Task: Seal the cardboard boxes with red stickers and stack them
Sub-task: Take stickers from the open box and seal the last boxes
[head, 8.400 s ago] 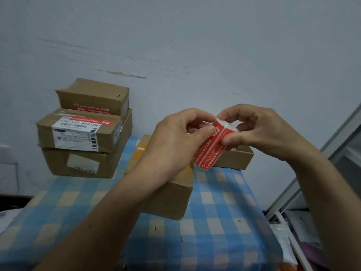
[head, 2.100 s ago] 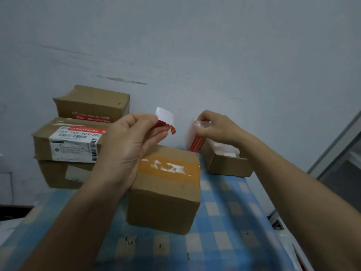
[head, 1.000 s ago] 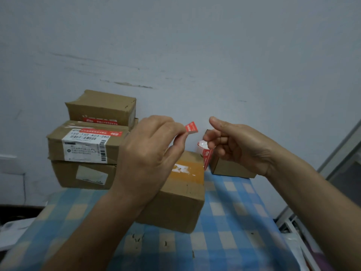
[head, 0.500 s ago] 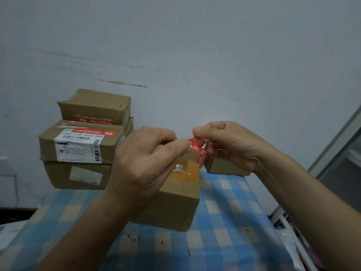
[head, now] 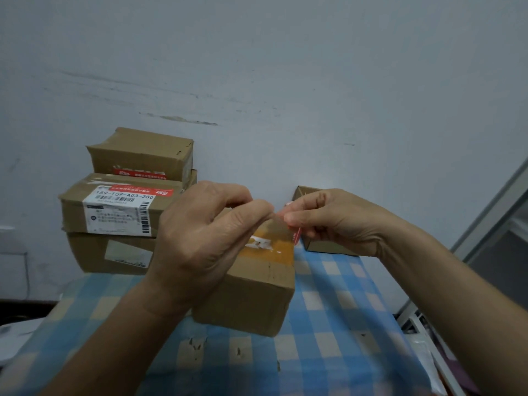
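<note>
- The right hand point(head: 334, 221) pinches the red sticker point(head: 297, 238), which hangs below its fingertips.
- The left hand point(head: 205, 241) pinches the sticker's other end with thumb and forefinger, above the cardboard box point(head: 257, 295).

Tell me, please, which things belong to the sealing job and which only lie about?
Job: red sticker, pinched by left hand and right hand; box with orange tape; stacked boxes.
Lying about: checked cloth; metal frame.

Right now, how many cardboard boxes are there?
5. Stacked left: top box, middle box, bottom box; front box beneath left hand; small box behind right hand. Others may hide.
</note>
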